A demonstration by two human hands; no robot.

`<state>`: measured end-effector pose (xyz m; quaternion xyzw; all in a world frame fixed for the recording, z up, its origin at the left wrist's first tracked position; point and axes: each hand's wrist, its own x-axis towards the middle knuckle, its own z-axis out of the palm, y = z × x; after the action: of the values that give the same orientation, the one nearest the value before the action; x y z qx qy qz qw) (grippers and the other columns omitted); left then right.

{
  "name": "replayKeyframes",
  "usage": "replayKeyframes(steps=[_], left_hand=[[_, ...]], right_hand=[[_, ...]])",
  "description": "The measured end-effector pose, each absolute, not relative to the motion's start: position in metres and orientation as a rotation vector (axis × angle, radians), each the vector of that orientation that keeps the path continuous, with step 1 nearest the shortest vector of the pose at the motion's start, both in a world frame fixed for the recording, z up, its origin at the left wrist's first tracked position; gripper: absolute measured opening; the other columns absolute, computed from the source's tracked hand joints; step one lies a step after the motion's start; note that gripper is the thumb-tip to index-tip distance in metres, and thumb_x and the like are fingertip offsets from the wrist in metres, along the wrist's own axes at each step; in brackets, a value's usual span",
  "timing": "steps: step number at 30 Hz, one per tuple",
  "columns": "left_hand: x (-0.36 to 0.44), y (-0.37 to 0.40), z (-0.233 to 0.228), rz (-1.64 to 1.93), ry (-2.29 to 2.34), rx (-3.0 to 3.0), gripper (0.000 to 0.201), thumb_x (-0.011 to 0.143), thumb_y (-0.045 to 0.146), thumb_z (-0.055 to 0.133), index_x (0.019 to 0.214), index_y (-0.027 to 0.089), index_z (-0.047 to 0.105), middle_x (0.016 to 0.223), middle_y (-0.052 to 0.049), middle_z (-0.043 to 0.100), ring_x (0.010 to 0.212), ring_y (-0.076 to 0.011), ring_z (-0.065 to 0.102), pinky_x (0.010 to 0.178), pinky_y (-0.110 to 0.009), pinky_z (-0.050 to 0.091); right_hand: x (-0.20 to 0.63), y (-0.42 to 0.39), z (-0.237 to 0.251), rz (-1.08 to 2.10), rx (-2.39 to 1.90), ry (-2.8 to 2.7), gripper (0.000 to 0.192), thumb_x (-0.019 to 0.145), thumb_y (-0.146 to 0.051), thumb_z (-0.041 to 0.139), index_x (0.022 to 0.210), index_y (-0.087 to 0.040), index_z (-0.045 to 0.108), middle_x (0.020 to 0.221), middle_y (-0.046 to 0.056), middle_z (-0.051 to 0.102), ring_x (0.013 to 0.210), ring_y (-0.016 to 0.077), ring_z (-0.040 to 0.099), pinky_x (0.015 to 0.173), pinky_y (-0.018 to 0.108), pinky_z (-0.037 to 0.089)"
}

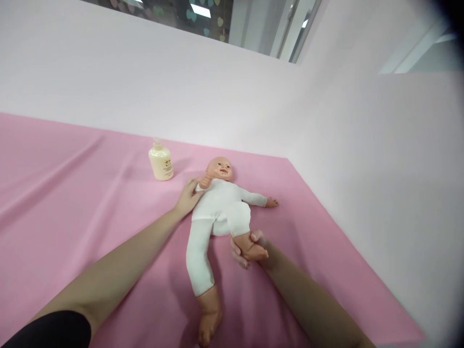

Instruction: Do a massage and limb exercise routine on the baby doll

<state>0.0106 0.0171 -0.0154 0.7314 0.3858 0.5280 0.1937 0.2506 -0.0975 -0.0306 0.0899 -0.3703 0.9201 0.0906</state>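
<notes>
The doll (221,205) lies on its back on the pink sheet (72,193). The right hand (248,251) grasps its bent foot; the left hand (188,195) rests flat and unclenched against its side. A lotion bottle (161,162) stands near its head.

Left hand (187,197) rests on the baby doll (221,203); right hand (250,249) grips its foot (252,245)

A single head-worn camera looks forward and down over a pink sheet (65,203) from the person's own standpoint. Both forearms enter from the bottom edge, close to the lens. A doll (221,208) lies near the centre, at arm's reach. Pale walls (380,169) fill the upper and right frame. No second view exists.
</notes>
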Motion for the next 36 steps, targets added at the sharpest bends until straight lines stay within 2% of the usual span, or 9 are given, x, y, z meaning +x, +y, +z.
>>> replayKeyframes(steps=[5, 10, 18, 25, 33, 36], left_hand=[[0.012, 0.012, -0.013, 1.282, 1.035, 2.444, 0.041, 0.081, 0.009, 0.046, 0.116, 0.023, 0.06, 0.12, -0.007, 0.052, 0.113, -0.0219, 0.047, 0.101, -0.041, 0.037], [0.011, 0.014, -0.013, 1.251, 0.996, 2.568, 0.043, 0.079, 0.006, 0.044, 0.113, 0.023, 0.062, 0.121, -0.007, 0.053, 0.115, -0.0223, 0.046, 0.101, -0.043, 0.036], [0.01, 0.013, -0.01, 1.218, 0.963, 2.634, 0.042, 0.081, 0.008, 0.043, 0.115, 0.024, 0.062, 0.123, -0.007, 0.052, 0.118, -0.0224, 0.045, 0.102, -0.043, 0.035], [0.009, 0.012, -0.011, 1.232, 0.956, 2.614, 0.041, 0.082, 0.011, 0.045, 0.118, 0.024, 0.06, 0.123, -0.008, 0.052, 0.118, -0.0232, 0.045, 0.102, -0.045, 0.035], [0.009, 0.012, -0.011, 1.223, 0.993, 2.565, 0.038, 0.085, 0.017, 0.048, 0.12, 0.026, 0.058, 0.123, -0.008, 0.053, 0.117, -0.0241, 0.046, 0.102, -0.045, 0.035], [0.009, 0.012, -0.01, 1.217, 0.959, 2.588, 0.037, 0.086, 0.018, 0.047, 0.12, 0.025, 0.058, 0.124, -0.008, 0.052, 0.118, -0.0244, 0.046, 0.102, -0.045, 0.035]], right_hand=[[0.247, -0.098, -0.013, 2.489, -0.027, -0.832, 0.039, 0.075, -0.054, 0.051, 0.082, -0.016, 0.048, 0.055, -0.002, 0.051, 0.041, 0.0066, 0.032, 0.041, 0.02, 0.035], [0.244, -0.097, -0.004, 2.356, -0.335, -0.735, 0.044, 0.083, -0.059, 0.033, 0.08, -0.017, 0.045, 0.05, -0.006, 0.04, 0.041, 0.0065, 0.019, 0.041, 0.02, 0.027], [0.244, -0.096, -0.007, 2.346, -0.363, -0.746, 0.046, 0.084, -0.059, 0.031, 0.081, -0.016, 0.047, 0.05, -0.005, 0.041, 0.041, 0.0067, 0.019, 0.041, 0.02, 0.026], [0.243, -0.095, -0.007, 2.349, -0.34, -0.768, 0.044, 0.081, -0.057, 0.038, 0.083, -0.015, 0.05, 0.051, -0.005, 0.043, 0.042, 0.0065, 0.02, 0.041, 0.02, 0.026], [0.244, -0.095, -0.009, 2.357, -0.372, -0.773, 0.047, 0.083, -0.059, 0.033, 0.083, -0.015, 0.05, 0.051, -0.005, 0.044, 0.04, 0.0065, 0.022, 0.042, 0.02, 0.029], [0.244, -0.096, -0.008, 2.357, -0.327, -0.781, 0.044, 0.083, -0.057, 0.038, 0.085, -0.014, 0.051, 0.052, -0.005, 0.045, 0.041, 0.006, 0.023, 0.043, 0.019, 0.03]])
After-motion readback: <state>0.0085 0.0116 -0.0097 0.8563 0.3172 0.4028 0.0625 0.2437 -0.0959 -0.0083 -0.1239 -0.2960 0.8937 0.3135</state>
